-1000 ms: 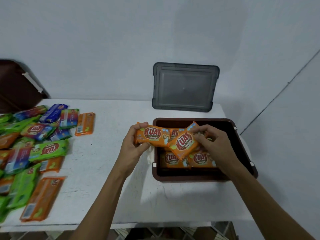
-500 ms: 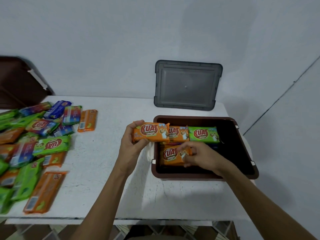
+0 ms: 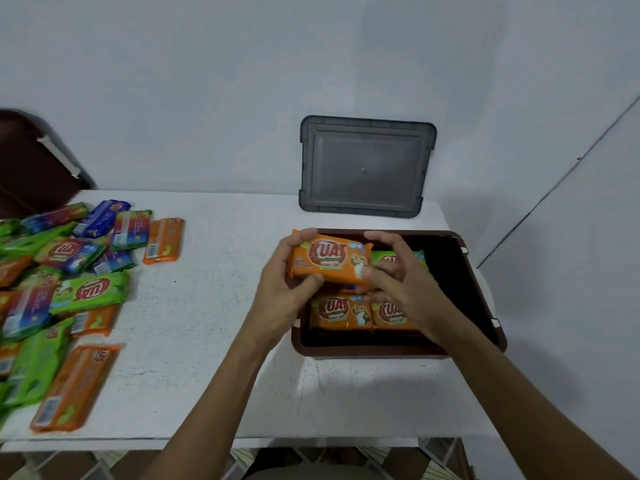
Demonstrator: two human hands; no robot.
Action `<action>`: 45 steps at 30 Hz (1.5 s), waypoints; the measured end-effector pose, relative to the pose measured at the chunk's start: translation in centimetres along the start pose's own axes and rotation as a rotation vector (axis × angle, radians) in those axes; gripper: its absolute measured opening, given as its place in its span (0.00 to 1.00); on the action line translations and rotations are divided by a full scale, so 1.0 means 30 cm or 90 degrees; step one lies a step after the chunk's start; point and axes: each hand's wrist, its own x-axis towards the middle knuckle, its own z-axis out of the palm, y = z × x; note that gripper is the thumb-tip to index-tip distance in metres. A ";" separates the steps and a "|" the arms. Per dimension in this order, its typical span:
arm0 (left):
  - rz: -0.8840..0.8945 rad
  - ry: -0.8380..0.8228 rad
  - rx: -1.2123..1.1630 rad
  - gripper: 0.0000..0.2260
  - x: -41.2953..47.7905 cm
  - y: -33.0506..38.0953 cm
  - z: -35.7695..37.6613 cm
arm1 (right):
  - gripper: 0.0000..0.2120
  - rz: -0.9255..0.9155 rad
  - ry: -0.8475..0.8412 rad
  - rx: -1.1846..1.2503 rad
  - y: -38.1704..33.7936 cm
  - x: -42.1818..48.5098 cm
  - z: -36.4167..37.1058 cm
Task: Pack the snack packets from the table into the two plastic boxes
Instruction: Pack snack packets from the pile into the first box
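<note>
Both hands (image 3: 287,289) (image 3: 398,285) grip an orange packet (image 3: 329,259) above the brown box (image 3: 485,327); next, lower it beside packed ones.

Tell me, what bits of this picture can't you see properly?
Head view:
- Green packet in the brown box: mostly hidden behind the right hand and the orange packet that it and the left hand hold.
- Packet pile: cut off by the left edge, blurred.
- Dark brown thing, far left: cut off, unidentifiable.
- Box's right side: too dark to see inside.
</note>
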 end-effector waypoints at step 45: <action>-0.102 0.100 0.816 0.20 -0.113 -0.250 -1.134 | 0.22 -0.235 -0.136 -0.679 -0.064 0.570 0.933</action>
